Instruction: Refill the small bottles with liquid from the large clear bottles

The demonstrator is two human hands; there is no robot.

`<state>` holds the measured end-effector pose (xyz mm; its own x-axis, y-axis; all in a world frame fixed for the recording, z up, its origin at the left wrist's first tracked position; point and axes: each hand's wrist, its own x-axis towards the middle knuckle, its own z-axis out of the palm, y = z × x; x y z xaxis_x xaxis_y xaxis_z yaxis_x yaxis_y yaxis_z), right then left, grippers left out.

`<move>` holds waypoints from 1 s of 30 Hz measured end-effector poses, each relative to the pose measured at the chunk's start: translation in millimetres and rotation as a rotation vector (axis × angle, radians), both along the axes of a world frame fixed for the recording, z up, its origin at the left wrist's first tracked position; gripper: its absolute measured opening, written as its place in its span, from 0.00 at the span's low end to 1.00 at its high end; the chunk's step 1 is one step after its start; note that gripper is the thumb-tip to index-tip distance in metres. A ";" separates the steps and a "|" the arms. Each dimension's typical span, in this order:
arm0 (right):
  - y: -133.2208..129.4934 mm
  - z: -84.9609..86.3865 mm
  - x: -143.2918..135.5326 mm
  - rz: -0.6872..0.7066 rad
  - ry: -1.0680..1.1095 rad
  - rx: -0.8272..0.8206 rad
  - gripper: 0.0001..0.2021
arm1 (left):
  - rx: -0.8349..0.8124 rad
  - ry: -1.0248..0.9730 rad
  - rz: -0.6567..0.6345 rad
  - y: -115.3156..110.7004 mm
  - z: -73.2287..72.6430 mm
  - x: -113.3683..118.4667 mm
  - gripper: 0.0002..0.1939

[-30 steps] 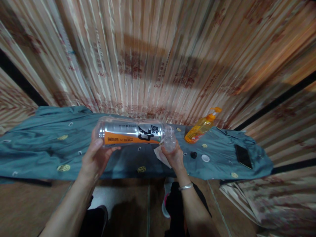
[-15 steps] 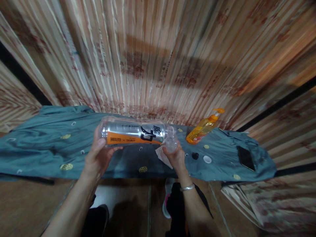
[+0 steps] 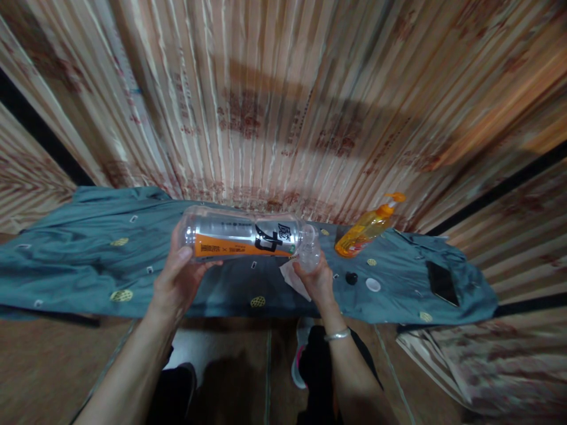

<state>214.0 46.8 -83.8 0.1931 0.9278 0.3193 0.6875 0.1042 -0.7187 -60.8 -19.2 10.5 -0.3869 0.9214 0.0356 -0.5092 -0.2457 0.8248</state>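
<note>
A large clear plastic bottle with a silver and orange label lies on its side in the air above the cloth. My left hand is wrapped round its base end at the left. The bottle's neck points right and meets a small clear plastic bottle, which my right hand grips from below. Whether the neck is inside the small bottle's mouth or only touching it, I cannot tell. Below the right hand, partly covered by it, is a white paper tissue on the cloth.
An orange pump bottle stands to the right on the teal cloth. A black cap, a white round lid and a black phone lie near it. A patterned curtain hangs behind.
Both hands hold the two bottles almost as before. The whole view has shifted very slightly; nothing is taken up or let go.
</note>
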 end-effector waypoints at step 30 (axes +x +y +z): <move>-0.1 1.3 -1.0 -0.010 -0.034 -0.042 0.28 | 0.061 0.202 0.040 5.0 -11.2 1.7 0.50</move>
<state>213.0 46.7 -82.5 0.1919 0.9387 0.2864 0.7123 0.0675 -0.6986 -59.2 -14.2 -0.8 -0.4021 0.8995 0.1710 -0.3243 -0.3146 0.8921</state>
